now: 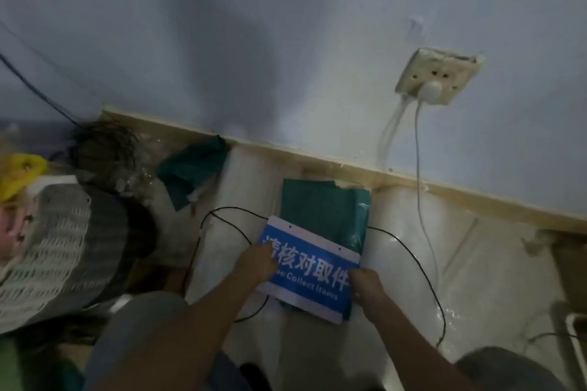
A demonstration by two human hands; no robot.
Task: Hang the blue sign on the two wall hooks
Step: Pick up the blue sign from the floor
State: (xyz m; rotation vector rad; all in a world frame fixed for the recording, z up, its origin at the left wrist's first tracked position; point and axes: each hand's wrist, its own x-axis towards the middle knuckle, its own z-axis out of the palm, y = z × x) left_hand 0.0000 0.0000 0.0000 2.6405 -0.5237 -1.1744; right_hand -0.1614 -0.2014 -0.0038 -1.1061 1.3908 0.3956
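Picking Up the Sign, Hanging Not Yet Begun

Holding the blue sign (309,267) at both ends, the person has it low down, over a green folded cloth (327,213) that lies on pale plastic-wrapped bundles (244,187) beside the wall (286,41). The left hand (257,263) lies over the sign's left end, fingers curled across the first printed characters; the right hand (365,284) pinches the lower right corner, thumb on the face. Whether the sign rests on the cloth or is just lifted clear of it, I cannot tell.

Two small holes show along the sign's white top border, which are presumably meant for the hooks. On the wall, one faint clear hook (414,30) can be made out above the worn socket (440,74) (a white plug and cables hang from it); the second hook does not show clearly. A thin black wire (409,257) loops across the bundles under and around the sign.

By my judgement the task is at its first step: the sign is in hand but well below the hook. Raising it, levelling it and threading both holes all remain.
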